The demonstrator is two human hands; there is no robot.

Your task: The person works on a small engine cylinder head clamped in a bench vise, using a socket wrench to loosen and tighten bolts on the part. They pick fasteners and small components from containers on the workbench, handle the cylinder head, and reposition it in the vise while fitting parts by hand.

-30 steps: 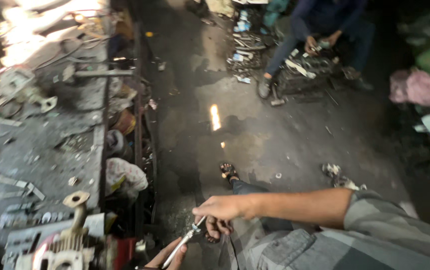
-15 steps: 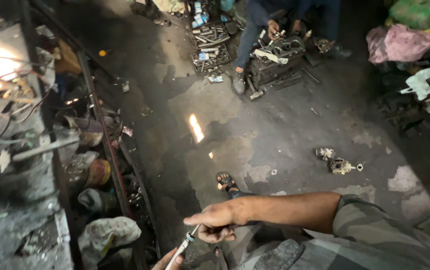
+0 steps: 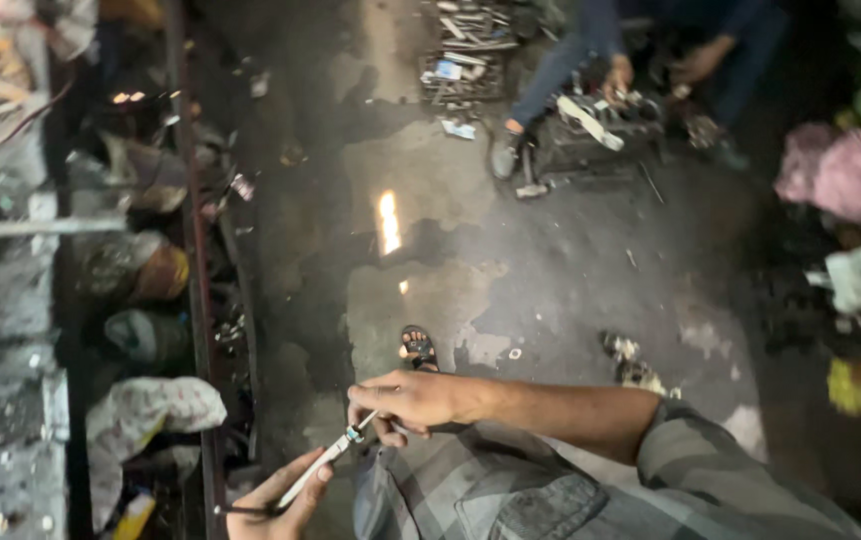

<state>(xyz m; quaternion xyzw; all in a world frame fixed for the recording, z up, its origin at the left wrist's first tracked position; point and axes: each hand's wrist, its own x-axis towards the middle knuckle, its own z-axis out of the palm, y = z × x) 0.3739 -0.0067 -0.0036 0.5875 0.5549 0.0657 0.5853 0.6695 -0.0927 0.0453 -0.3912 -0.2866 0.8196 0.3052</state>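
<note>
My right hand (image 3: 412,402) reaches across my body from the right and pinches the upper end of a thin white and metal tool (image 3: 326,461). At the bottom edge my left hand (image 3: 282,496) grips the lower end of the same tool, which slants down to the left. Both hands hover over my grey checked shirt (image 3: 550,480) and the dark oily floor (image 3: 550,270). My sandalled foot (image 3: 418,347) shows just beyond the right hand.
A cluttered metal workbench (image 3: 10,330) with shelves of rags and containers runs down the left. Another person (image 3: 590,70) sits at the far side working on an engine part (image 3: 600,125). Loose metal parts (image 3: 630,365) lie on the floor; coloured bundles (image 3: 840,175) sit at the right.
The view swung right, away from the bench and toward the floor. My hands stayed together on the tool and sit lower in the frame.
</note>
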